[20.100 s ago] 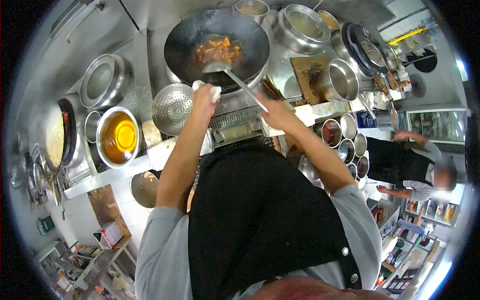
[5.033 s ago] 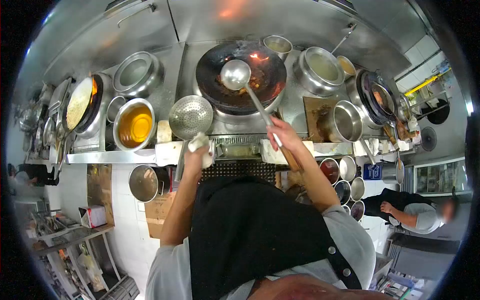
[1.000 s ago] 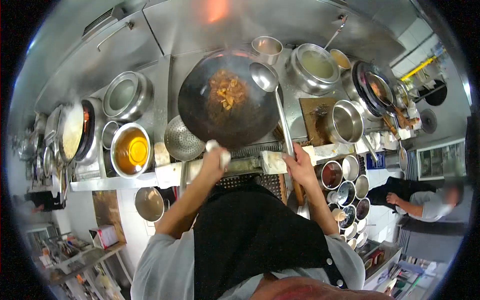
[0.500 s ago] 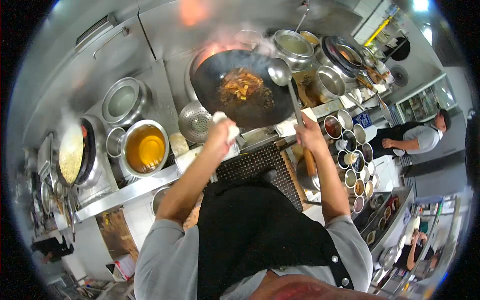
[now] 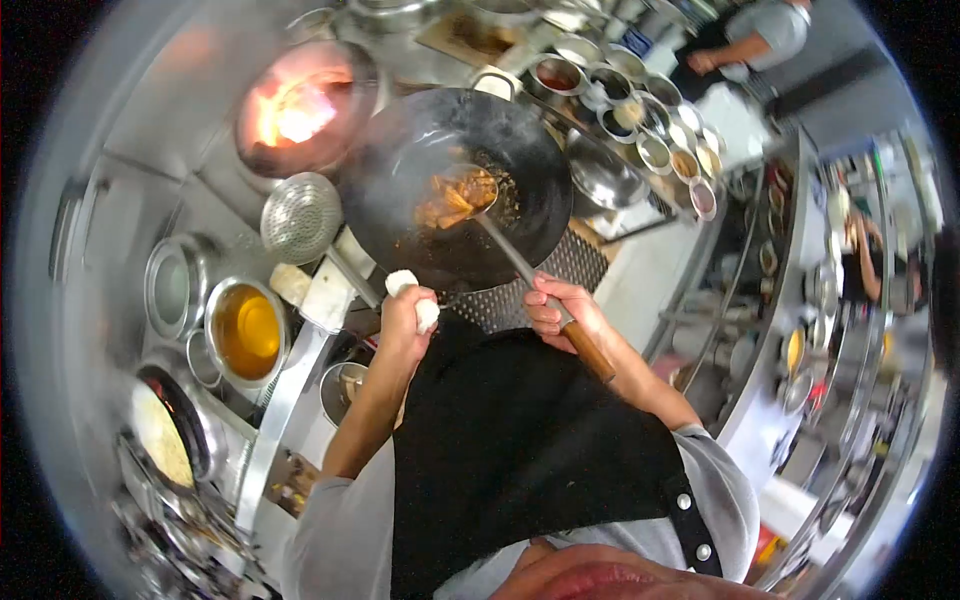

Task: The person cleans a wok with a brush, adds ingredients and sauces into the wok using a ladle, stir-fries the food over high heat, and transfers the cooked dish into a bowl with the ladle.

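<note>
My left hand (image 5: 405, 325) is closed around a folded white cloth (image 5: 427, 316) at the near rim of a large black wok (image 5: 385, 215). The wok is off the burner and in front of my apron. My right hand (image 5: 560, 308) grips a ladle by its long handle (image 5: 588, 350), which is wooden at the end. The ladle's bowl (image 5: 483, 190) is down in the wok, against browned pieces of food (image 5: 440, 208). Steam or smoke hazes the wok. The cloth and my fingers hide the part of the wok that I hold.
A burner (image 5: 295, 110) flames at the upper left. A perforated strainer (image 5: 300, 218) and a pot of amber liquid (image 5: 247, 333) are on my left. Several seasoning tins (image 5: 655, 152) stand at the upper right, beside a metal bowl (image 5: 600, 175). A co-worker (image 5: 745, 45) stands beyond them.
The wok has come off the flame toward me and to the right, and the burner now shows. The ladle has gone down into the food. My view has turned to the right.
</note>
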Motion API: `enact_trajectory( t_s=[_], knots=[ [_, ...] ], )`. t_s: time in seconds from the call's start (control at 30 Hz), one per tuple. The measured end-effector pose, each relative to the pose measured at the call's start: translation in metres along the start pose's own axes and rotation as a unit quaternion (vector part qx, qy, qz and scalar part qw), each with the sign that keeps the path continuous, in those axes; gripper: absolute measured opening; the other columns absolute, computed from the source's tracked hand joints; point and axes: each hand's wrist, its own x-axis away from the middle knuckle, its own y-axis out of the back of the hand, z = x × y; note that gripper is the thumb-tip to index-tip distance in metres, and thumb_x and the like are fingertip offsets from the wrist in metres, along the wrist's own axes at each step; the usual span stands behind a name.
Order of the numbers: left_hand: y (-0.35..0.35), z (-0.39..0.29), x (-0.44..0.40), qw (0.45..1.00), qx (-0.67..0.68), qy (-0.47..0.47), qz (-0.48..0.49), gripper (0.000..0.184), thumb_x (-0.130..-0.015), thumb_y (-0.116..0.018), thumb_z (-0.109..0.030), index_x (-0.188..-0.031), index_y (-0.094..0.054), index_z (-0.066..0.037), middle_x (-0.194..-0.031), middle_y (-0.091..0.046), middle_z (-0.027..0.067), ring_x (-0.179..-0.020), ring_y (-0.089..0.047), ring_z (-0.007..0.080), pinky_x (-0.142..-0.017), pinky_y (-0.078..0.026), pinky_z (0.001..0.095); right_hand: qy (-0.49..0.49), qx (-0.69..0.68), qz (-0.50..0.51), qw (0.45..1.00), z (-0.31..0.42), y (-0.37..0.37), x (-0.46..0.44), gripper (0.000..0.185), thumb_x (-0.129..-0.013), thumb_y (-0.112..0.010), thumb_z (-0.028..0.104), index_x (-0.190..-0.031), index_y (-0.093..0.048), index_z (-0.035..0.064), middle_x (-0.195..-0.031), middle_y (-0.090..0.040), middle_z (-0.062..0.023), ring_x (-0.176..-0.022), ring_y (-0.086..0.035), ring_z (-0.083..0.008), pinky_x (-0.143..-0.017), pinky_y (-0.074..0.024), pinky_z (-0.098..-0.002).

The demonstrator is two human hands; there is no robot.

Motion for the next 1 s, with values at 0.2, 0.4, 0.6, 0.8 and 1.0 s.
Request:
enact_trajectory(
  t_s=[0.2,0.4,0.6,0.8,1.0],
  knots=[
    [-0.047,0.109,0.059,0.991,-0.094,0.032,0.089,0.005,-0.082,-0.064,-0.007,-0.082,-0.059,-0.004,-0.07,-0.06,0.0047,-0.051,-0.056,0.0155,-0.041,-0.041,0.0305,0.152,0.102,-0.054,0.982,-0.019,0.114,0.158,0.035,-0.104,-0.052,0.014,-0.139,-0.049,0.0145,-0.075,-0.049,-0.0004,-0.046,-0.041,-0.0086,-0.039,-0.0312,-0.0251],
    [-0.097,0.244,0.125,0.95,-0.181,0.154,0.204,0.011,-0.083,-0.063,-0.009,-0.092,-0.056,-0.009,-0.075,-0.063,0.006,-0.057,-0.058,0.0166,-0.04,-0.039,0.0292,0.261,-0.015,-0.071,0.963,-0.096,0.237,0.345,0.031,-0.103,-0.054,0.012,-0.134,-0.051,0.0136,-0.076,-0.049,0.0004,-0.05,-0.044,-0.0075,-0.042,-0.0322,-0.0239],
    [-0.172,0.374,0.2,0.881,-0.286,0.224,0.303,0.014,-0.083,-0.059,-0.013,-0.095,-0.052,-0.007,-0.076,-0.061,0.0082,-0.051,-0.049,0.0172,-0.04,-0.036,0.03,0.425,-0.066,-0.144,0.891,-0.196,0.312,0.506,0.023,-0.101,-0.057,0.012,-0.124,-0.051,0.0121,-0.075,-0.05,0.0026,-0.052,-0.045,-0.0061,-0.044,-0.0335,-0.024],
    [-0.23,0.42,0.252,0.804,-0.355,0.256,0.402,0.014,-0.084,-0.059,-0.009,-0.096,-0.051,-0.009,-0.071,-0.061,0.0093,-0.047,-0.051,0.0167,-0.037,-0.037,0.0299,0.564,-0.167,-0.16,0.793,-0.281,0.302,0.564,0.051,-0.101,-0.057,0.013,-0.149,-0.04,0.0137,-0.073,-0.046,0.0002,-0.047,-0.041,-0.0083,-0.042,-0.0335,-0.0234],
    [-0.272,0.497,0.304,0.745,-0.404,0.276,0.454,0.007,-0.084,-0.06,-0.009,-0.089,-0.055,-0.006,-0.069,-0.061,0.0073,-0.05,-0.054,0.016,-0.039,-0.038,0.0297,0.685,-0.216,-0.188,0.67,-0.355,0.314,0.615,0.043,-0.101,-0.056,0.015,-0.142,-0.043,0.0163,-0.075,-0.048,-0.0001,-0.048,-0.043,-0.0094,-0.04,-0.0327,-0.0242]
  ],
)
